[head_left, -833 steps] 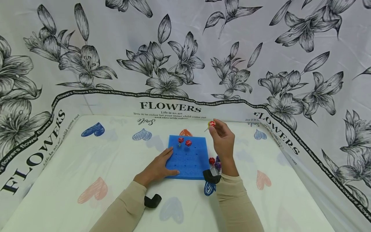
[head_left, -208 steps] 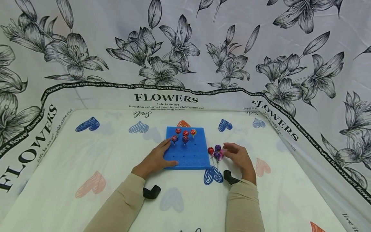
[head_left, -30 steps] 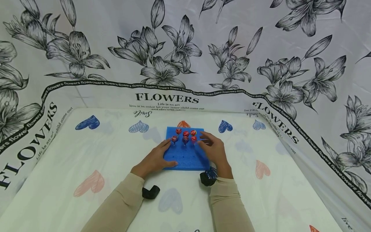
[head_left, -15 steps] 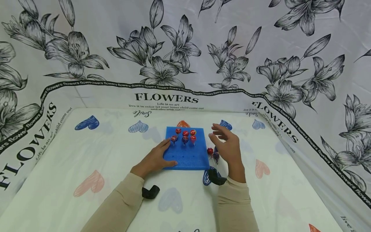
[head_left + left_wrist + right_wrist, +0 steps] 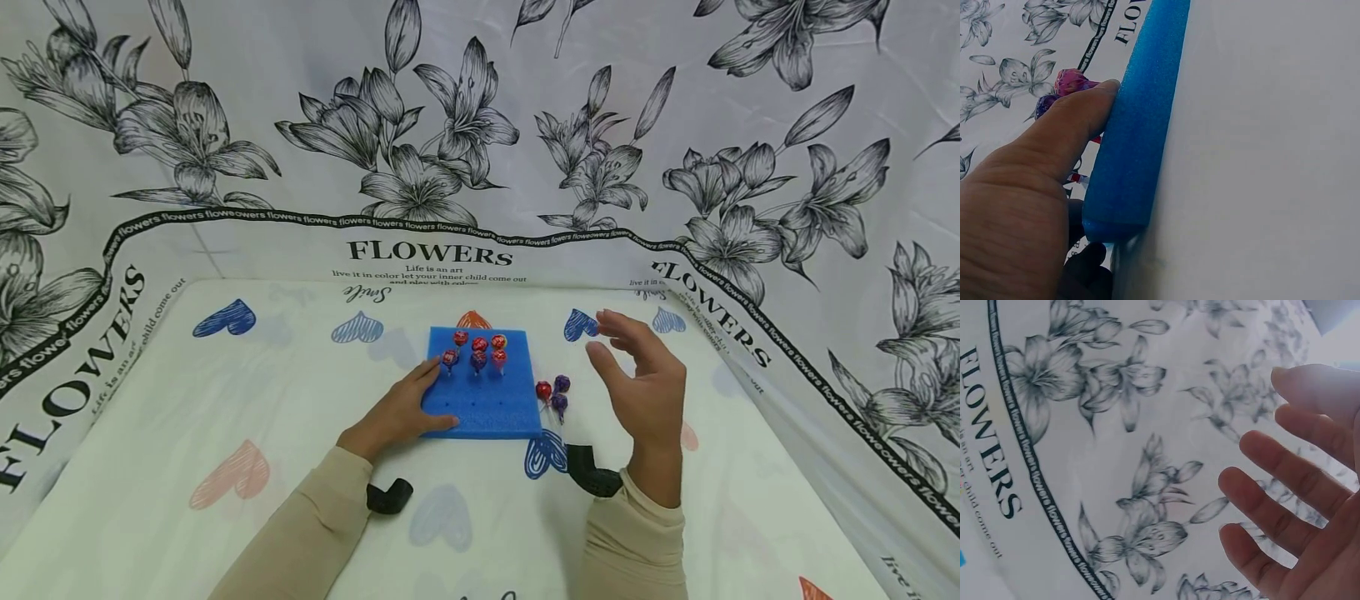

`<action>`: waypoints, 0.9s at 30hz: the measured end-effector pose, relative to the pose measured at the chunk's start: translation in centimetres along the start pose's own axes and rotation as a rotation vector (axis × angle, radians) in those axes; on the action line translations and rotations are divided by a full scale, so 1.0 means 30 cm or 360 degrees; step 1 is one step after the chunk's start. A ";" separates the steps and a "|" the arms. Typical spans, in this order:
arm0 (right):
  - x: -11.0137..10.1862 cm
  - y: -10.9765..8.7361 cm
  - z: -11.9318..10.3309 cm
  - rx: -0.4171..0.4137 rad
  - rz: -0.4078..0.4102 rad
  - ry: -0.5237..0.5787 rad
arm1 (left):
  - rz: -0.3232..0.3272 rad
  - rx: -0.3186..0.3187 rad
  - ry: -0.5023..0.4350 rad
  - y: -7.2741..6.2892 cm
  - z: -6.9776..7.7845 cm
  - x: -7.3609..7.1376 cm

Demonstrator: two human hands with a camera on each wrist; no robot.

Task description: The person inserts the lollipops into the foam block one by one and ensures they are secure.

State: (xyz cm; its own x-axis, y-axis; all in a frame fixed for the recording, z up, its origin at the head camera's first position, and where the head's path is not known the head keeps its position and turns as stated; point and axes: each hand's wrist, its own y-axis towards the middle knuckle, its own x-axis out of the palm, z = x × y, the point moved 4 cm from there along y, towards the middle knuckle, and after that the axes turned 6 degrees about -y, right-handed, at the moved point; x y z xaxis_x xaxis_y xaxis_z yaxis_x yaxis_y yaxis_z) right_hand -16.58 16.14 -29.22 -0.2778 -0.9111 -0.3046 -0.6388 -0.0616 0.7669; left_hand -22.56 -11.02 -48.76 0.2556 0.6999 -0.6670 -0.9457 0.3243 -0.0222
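A blue foam block [image 5: 480,408] with small holes lies on the table. Wrapped lollipops stand in it in two rows of three, among them a pink-red lollipop [image 5: 498,358] at the right of the nearer row. My left hand [image 5: 397,412] rests on the block's left side, fingers along the edge and thumb over the near part; the left wrist view has this thumb [image 5: 1079,122] straight against the foam. Raised to the right of the block, my right hand [image 5: 647,383] holds nothing, its fingers [image 5: 1285,469] spread and slightly bent.
Beside the block's right edge lie a loose red lollipop [image 5: 543,389] and two purple lollipops [image 5: 559,403]. A white cloth with printed hearts covers the table [image 5: 300,400]. Behind it hangs a flower-print curtain [image 5: 330,192].
Since the oldest frame, lollipops have been added to the block and the loose pile has shrunk. In the last second my right hand has moved right, away from the pink-red lollipop; my left hand stays put.
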 end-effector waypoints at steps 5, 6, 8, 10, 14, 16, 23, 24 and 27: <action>-0.035 -0.005 0.030 -0.0024 0.0069 0.0086 | 0.0007 0.0004 0.0003 0.002 -0.002 -0.002; -0.041 -0.008 0.049 -0.0010 0.0075 0.0099 | 0.0007 0.0004 0.0002 0.003 -0.002 -0.003; -0.051 -0.018 0.105 0.0046 0.0094 0.0104 | 0.0003 -0.0003 -0.0004 0.002 0.000 -0.003; -0.062 -0.031 0.168 0.0134 0.0115 0.0092 | -0.0002 -0.0005 -0.0011 0.001 0.004 -0.003; -0.078 -0.059 0.270 0.0324 0.0179 0.0085 | -0.0005 -0.0017 -0.0012 0.000 0.004 -0.003; -0.079 -0.066 0.297 0.0399 0.0192 0.0095 | -0.0005 -0.0016 -0.0007 0.001 0.002 -0.003; -0.049 -0.101 0.393 0.0651 0.0109 0.0024 | -0.0007 -0.0032 -0.0011 0.001 -0.005 -0.001; -0.042 -0.110 0.410 0.0687 0.0100 0.0006 | -0.0009 -0.0035 -0.0011 0.001 -0.005 0.000; -0.019 -0.135 0.461 0.0780 0.0075 -0.0029 | -0.0012 -0.0044 -0.0014 0.002 -0.007 0.002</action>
State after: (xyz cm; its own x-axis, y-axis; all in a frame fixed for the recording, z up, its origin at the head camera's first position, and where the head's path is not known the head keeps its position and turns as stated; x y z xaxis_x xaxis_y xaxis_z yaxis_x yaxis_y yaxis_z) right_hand -23.77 22.55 -39.96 -0.3242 -0.9008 -0.2888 -0.8864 0.1826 0.4254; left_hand -22.66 -11.08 -48.97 0.2644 0.7030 -0.6602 -0.9489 0.3119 -0.0479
